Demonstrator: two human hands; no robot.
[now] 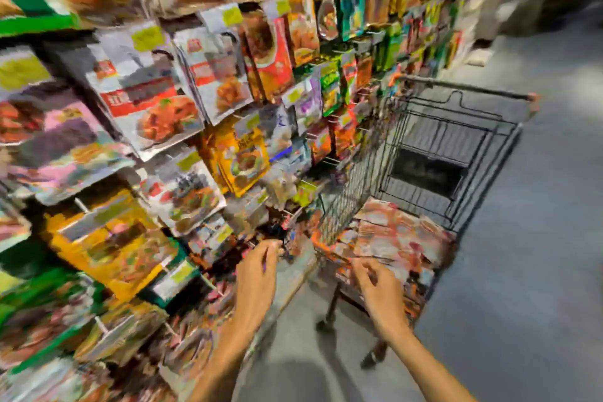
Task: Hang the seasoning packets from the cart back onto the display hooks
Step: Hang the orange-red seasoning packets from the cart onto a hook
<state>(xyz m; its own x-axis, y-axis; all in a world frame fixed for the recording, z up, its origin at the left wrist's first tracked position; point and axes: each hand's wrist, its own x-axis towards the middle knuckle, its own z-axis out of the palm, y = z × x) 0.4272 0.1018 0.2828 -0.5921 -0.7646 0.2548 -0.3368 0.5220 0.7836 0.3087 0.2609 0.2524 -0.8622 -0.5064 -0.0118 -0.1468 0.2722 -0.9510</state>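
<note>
While blur smears my head view, I log: seasoning packets (401, 238) heaped in the cart (352, 173), near end. Left hand (257, 268) at low display hooks (81, 205); right hand (375, 281) over the heap. Grips: cannot tell.

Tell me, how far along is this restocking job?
Many hooks on the display already carry packets. The left hand is at a low hook, though blur hides whether it holds a packet; the right hand reaches toward the cart. A pile of packets there is left to hang.
</note>
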